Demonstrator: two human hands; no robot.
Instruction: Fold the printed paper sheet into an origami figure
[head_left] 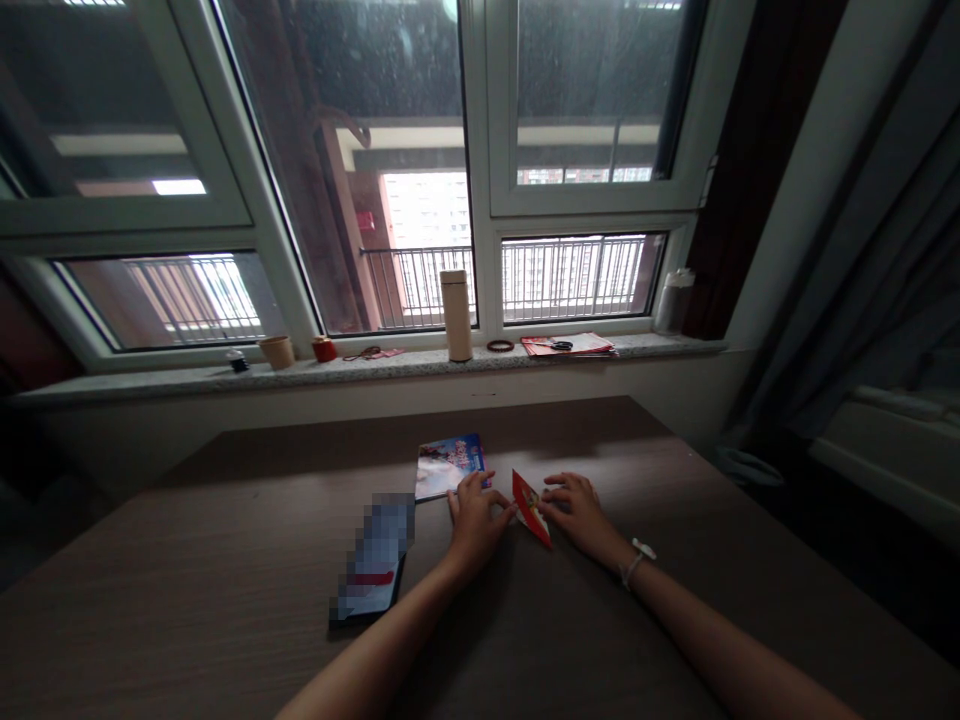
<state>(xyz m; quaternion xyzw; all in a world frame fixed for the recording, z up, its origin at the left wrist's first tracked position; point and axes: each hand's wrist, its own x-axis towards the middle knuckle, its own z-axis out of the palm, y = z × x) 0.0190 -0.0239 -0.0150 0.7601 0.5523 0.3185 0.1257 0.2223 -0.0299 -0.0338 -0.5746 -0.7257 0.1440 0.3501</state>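
A small red piece of folded paper (530, 507) stands tilted on the brown table (225, 560) between my two hands. My left hand (475, 520) rests on the table with its fingers curled, thumb touching the paper's left edge. My right hand (576, 508) lies on the paper's right side, fingers bent and pressing at its edge. A colourful booklet (448, 465) lies just beyond my left hand. A white bracelet is on my right wrist.
A dark flat object (373, 570), partly blurred out, lies left of my left arm. On the window sill (450, 368) stand a tall beige flask (456, 315), two small cups, scissors on red papers (568, 345) and a white jar (673, 300). Curtains hang at right.
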